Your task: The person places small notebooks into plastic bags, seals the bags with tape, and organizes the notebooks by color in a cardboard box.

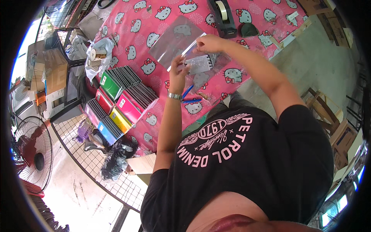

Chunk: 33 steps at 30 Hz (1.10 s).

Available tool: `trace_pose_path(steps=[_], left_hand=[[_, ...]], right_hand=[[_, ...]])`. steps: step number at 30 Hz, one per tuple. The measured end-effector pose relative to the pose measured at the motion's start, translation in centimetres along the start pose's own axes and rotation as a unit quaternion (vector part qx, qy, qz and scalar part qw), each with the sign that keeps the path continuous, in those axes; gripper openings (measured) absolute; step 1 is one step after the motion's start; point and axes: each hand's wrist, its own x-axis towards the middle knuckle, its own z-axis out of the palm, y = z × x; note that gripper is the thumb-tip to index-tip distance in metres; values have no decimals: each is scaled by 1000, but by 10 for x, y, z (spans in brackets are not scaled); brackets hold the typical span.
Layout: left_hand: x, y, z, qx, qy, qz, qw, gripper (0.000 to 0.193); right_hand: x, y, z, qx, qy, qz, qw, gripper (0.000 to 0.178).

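Observation:
On the pink table a clear plastic bag (170, 40) lies spread out, with a shiny strip running across it. My right hand (209, 43) pinches that strip at its far right end. Lower down and to the left, my left hand (179, 72) has its fingers curled on the bag near the strip's other end; a metal watch (174, 95) is on that wrist. Between my hands and the table edge, a small white spiral notepad (199, 64) shows under clear plastic. Two blue pens (192, 101) lie beside my left wrist.
Stacks of colourful spiral notebooks (119, 98) stand at the table's left edge. A black tape dispenser (222, 18) and a dark round object (248, 29) sit beyond my right hand. A white plastic bag (98, 58) is at far left; a fan (36, 152) stands left.

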Motion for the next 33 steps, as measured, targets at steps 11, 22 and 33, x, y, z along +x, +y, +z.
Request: trace_pose_path(steps=[11,22,33], left_hand=[[-79,-54,4,-238,-135,-293,916,32],[-54,27,2,-41,-25,-82,995,62],[-44,47,-46,-26,-4,-93,995,40]], right_hand=[[-77,-85,0,32,100,-199,974,82],[-92,-72,11,36,59,-12,998,54],[-84,-55,-34,5,70,-81,994,29]])
